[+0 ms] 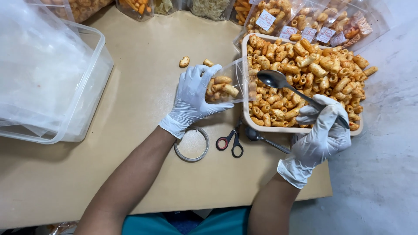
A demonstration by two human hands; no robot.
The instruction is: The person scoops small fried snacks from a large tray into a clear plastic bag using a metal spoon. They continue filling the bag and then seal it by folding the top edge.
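Observation:
My left hand (191,98), in a white glove, holds a small clear plastic bag (228,82) partly filled with orange tube-shaped snacks, its mouth against the left rim of a beige tray (245,114). The tray is heaped with the same snacks (313,69). My right hand (322,132), also gloved, grips the handle of a metal spoon (274,79). The spoon's bowl is empty and hovers over the snacks, close to the bag's opening.
A large clear plastic tub (52,78) stands at the left. Red-and-black scissors (230,141), a tape roll (192,144) and a second spoon (261,138) lie near the tray. Two loose snacks (184,61) rest on the tan tabletop. Filled labelled bags (305,21) line the back.

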